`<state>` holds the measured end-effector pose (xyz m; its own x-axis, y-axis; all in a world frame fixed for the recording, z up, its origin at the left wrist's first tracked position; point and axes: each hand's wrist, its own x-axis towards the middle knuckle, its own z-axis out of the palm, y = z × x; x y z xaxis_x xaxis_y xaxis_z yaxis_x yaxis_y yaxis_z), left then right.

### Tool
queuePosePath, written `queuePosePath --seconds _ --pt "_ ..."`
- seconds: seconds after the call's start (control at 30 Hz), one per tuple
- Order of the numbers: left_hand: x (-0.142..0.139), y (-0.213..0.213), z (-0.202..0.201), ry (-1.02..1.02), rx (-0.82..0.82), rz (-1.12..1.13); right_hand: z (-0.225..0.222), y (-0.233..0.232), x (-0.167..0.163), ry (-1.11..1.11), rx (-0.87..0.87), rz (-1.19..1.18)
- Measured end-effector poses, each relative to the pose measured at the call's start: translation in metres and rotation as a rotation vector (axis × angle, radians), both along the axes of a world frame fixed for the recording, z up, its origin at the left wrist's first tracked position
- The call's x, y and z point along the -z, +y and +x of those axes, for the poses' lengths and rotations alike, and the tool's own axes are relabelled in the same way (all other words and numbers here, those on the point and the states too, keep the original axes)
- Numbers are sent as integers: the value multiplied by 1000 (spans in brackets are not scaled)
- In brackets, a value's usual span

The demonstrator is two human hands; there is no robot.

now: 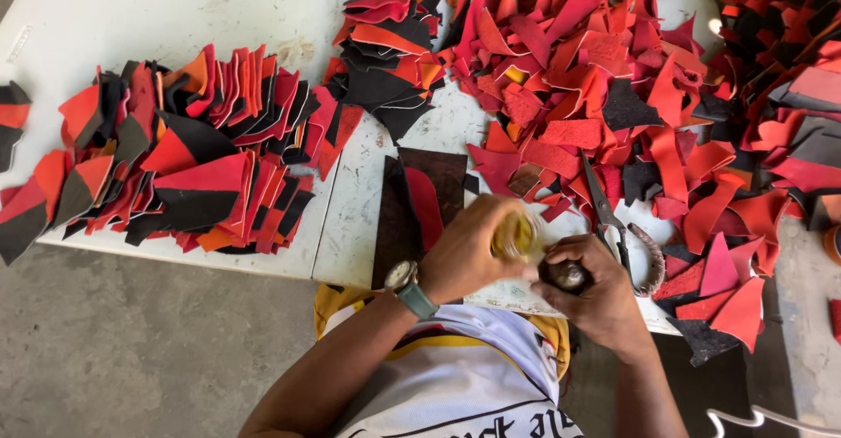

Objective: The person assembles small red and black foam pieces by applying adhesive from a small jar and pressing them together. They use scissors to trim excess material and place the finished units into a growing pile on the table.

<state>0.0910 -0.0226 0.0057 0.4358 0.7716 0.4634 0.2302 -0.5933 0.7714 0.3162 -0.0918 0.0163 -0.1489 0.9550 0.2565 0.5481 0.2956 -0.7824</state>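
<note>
Amber-yellow small jar (515, 235), blurred, sits at the near table edge with the left hand (464, 254) fingers clamped round it; the right hand (596, 293) fingers are closed on a dark rounded cap or brush head (568, 274). Judgement: keep the jar upright, clear of the scissors (613, 223) just right and the red and black leather pieces (578, 79) beyond.

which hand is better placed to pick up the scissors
Right, probably. The right hand sits just beside the scissors on the table, though it grips a small dark object. The left hand is farther away and holds a yellowish object.
</note>
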Motion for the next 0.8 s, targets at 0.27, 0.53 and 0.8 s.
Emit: queuePosePath --seconds 0.27,0.53,0.8 --pt "8 17 8 72 -90 -22 -27 3 -3 -381 61 248" --pt "-33 -12 -30 283 -258 76 -35 -3 -9 -267 186 -51" --pt "-22 2 -90 331 -575 13 -52 4 -58 -298 64 301"
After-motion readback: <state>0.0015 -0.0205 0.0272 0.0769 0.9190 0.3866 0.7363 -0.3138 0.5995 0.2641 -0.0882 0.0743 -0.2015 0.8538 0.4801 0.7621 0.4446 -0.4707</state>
